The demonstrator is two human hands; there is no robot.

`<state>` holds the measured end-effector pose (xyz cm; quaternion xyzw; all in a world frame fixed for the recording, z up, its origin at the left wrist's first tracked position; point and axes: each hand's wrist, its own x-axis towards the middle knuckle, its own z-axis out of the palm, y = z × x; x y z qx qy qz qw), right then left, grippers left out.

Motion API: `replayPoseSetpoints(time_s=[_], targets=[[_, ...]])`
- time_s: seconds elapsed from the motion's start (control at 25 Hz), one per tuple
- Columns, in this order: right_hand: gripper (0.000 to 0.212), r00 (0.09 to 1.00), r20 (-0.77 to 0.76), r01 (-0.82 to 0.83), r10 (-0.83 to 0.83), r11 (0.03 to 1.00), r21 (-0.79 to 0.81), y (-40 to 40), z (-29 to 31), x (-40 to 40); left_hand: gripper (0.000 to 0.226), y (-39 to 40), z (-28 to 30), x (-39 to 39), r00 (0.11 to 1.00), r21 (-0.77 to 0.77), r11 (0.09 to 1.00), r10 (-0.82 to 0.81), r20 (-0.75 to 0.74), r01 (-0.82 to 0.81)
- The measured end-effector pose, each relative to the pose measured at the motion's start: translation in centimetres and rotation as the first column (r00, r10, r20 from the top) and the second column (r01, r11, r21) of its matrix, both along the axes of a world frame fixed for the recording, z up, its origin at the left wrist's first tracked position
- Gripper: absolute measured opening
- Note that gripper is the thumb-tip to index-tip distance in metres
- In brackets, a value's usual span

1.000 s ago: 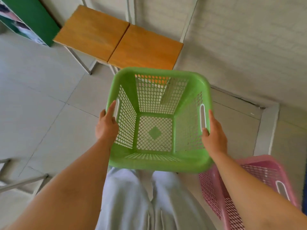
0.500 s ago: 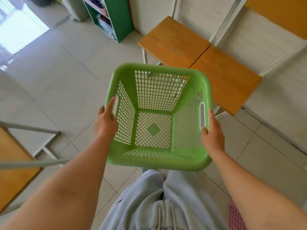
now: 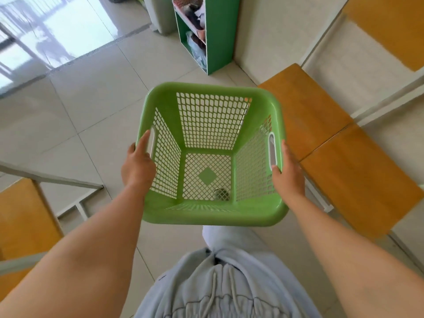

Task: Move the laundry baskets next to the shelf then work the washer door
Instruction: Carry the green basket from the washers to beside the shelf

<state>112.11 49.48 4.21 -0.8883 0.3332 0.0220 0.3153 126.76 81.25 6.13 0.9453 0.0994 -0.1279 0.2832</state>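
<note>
I hold an empty green mesh laundry basket [image 3: 211, 216] in the air in front of me, above the tiled floor. My left hand [image 3: 137, 167] grips its left side at the slot handle. My right hand [image 3: 288, 174] grips the right side at the other slot handle. A green shelf [image 3: 219, 31] with clothes and a pink basket on its boards stands against the wall at the top centre, well beyond the basket. No washer is in view.
Orange wooden benches [image 3: 325, 138] on white metal frames run along the wall at the right. Another orange bench [image 3: 20, 223] with a metal frame is at the left. A grey bin [image 3: 160, 14] stands left of the shelf. Open tiled floor [image 3: 91, 92] lies ahead.
The view has turned left while I carry the green basket. The pink basket at the lower right has left the view, and the green shelf has come into view ahead.
</note>
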Motion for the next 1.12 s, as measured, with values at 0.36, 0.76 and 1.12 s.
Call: replayPoseSetpoints(time_s=[0.36,0.76,1.12], targets=[[0.07,0.999,-0.007,-0.038,0.038,0.999,0.03,-2.0,0.6,20.3,0.067,-1.4,-0.1,19.0,0.999,-0.005,0.999,0.045,0.003,-0.045],[0.076,0.928,-0.019,0.373,-0.373,0.928,0.017,-0.4,-0.4,37.3,0.067,-6.6,-1.1,45.7,0.952,-0.031,0.952,-0.305,-0.025,0.304],[0.076,0.763,-0.05,0.646,-0.644,0.763,0.032,-6.1,-4.7,45.9,0.064,-19.8,-4.3,60.7,0.801,-0.017,0.802,-0.597,-0.044,0.597]])
